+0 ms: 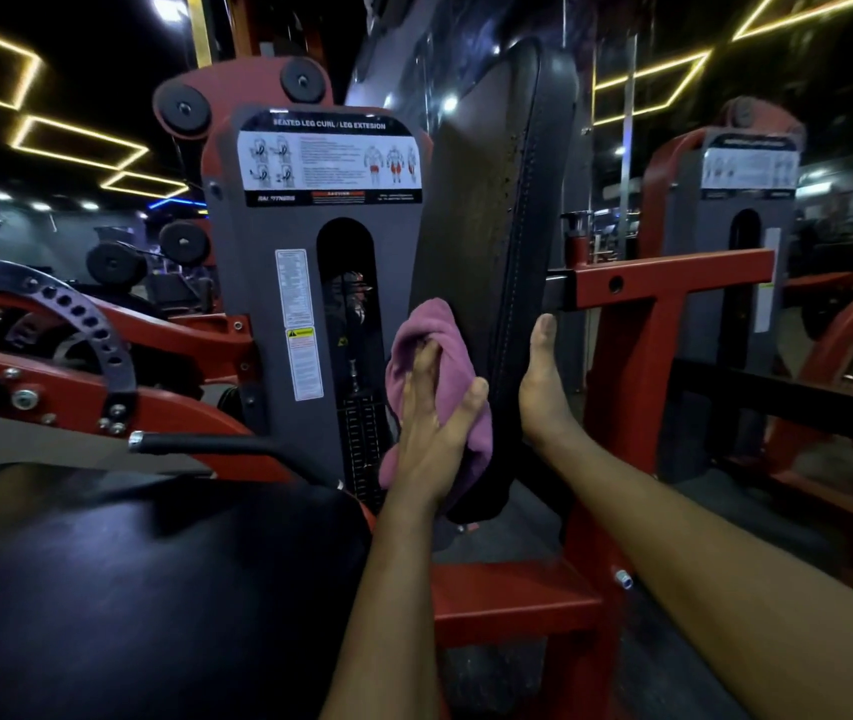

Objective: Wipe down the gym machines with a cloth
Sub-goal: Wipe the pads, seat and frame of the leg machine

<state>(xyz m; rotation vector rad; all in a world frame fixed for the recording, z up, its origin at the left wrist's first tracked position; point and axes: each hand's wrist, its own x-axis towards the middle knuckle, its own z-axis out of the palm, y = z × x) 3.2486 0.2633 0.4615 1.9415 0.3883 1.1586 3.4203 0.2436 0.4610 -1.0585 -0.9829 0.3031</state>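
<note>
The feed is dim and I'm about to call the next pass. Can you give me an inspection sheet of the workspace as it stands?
Surface: black pad, upright with a slight tilt, stitched along its edge; black seat below left.
Job's things: purple cloth, bunched against the pad's left face.
Clutter: nothing seen.
Hands: left hand holds the cloth against the pad; right hand grips the pad's right edge, thumb up, fingers hidden behind it.
Cables: nothing seen.
Surroundings: grey housing labelled for leg curl and extension, red frame, similar machine at right, yellow light strips overhead.
</note>
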